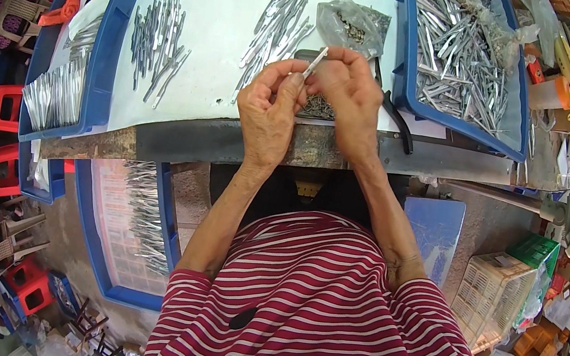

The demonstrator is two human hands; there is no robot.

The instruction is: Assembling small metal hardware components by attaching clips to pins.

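Because your own fingers cover much of it, the small metal piece [316, 61] between your hands shows only as a slim pale sliver, its lower end hidden. Blur softens your right hand [346, 93], so I cannot tell whether its curled fingertips grip the piece or merely rest against it. Your left hand [273, 100] is plainer: thumb and forefinger pinch the piece, the other fingers folded in. Both forearms rise from 6 o'clock over the bench edge, wrists apart, hands converging, the piece slanting toward 1 o'clock.

Taking that piece as the clock's centre, a clear plastic bag [342, 26] of small parts sits at 1 o'clock, its contents hazy through the film. A heap of tiny parts [318, 109] lies near 6 o'clock, partly masked by your hands. Loose metal strips [280, 21] fan out toward 10 o'clock, with a second group [158, 34] at 9. Toward 2 o'clock, a blue tray [403, 58] heaped with strips is cut off by the upper border.
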